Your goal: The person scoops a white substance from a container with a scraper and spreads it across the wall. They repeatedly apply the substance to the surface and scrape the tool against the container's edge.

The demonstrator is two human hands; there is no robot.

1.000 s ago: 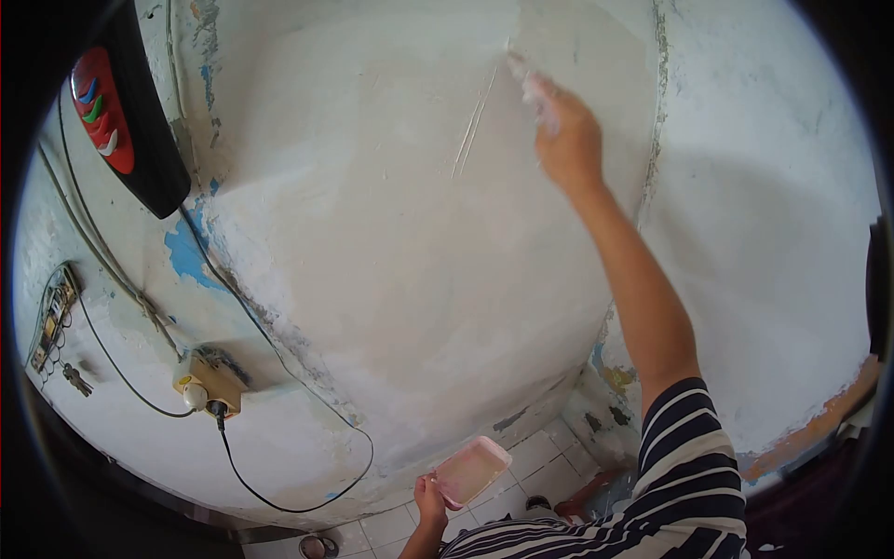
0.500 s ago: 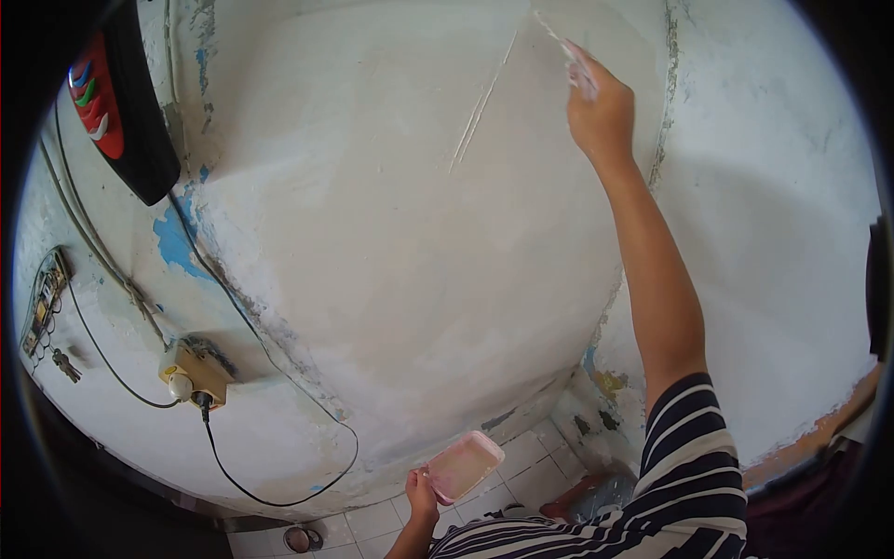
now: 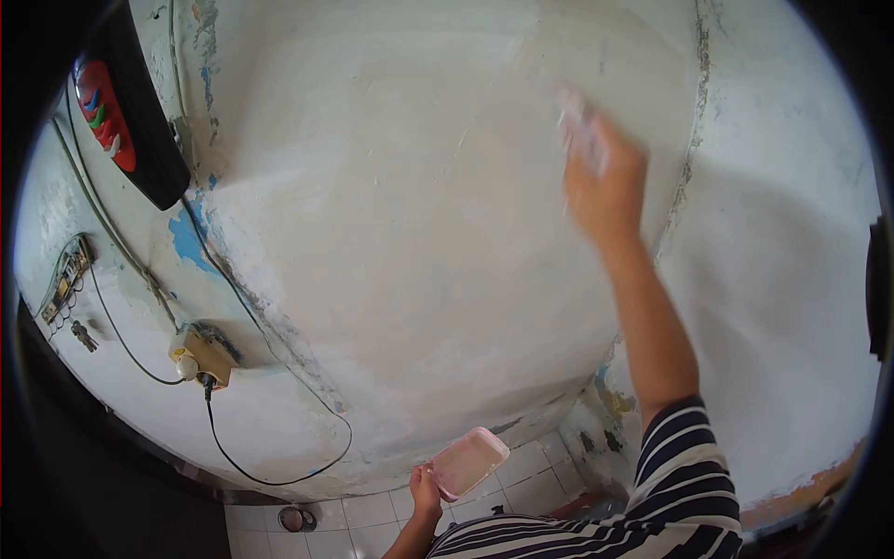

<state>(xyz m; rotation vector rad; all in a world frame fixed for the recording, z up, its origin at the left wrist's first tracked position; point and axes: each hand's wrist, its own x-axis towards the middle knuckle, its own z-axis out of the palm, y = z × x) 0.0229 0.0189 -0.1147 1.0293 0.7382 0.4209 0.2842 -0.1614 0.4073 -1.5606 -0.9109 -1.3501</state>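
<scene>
Patchy off-white wall [image 3: 419,233] above pale tiled floor [image 3: 363,511]

On the left of the wall [image 3: 419,233], a key rack [image 3: 70,278] holds keys [image 3: 85,335], left of a socket box [image 3: 212,356] with two plugs [image 3: 197,374] in it. A handheld-shaped device [image 3: 140,121] sits above them. Right of the socket box, the left hand [image 3: 425,491] holds a tray [image 3: 468,463] over the tiled floor [image 3: 372,540]; a small container [image 3: 292,519] stands on the floor, farther left.

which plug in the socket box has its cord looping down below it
The black plug on the right; the white plug beside it has its cord running up to the left.
</scene>
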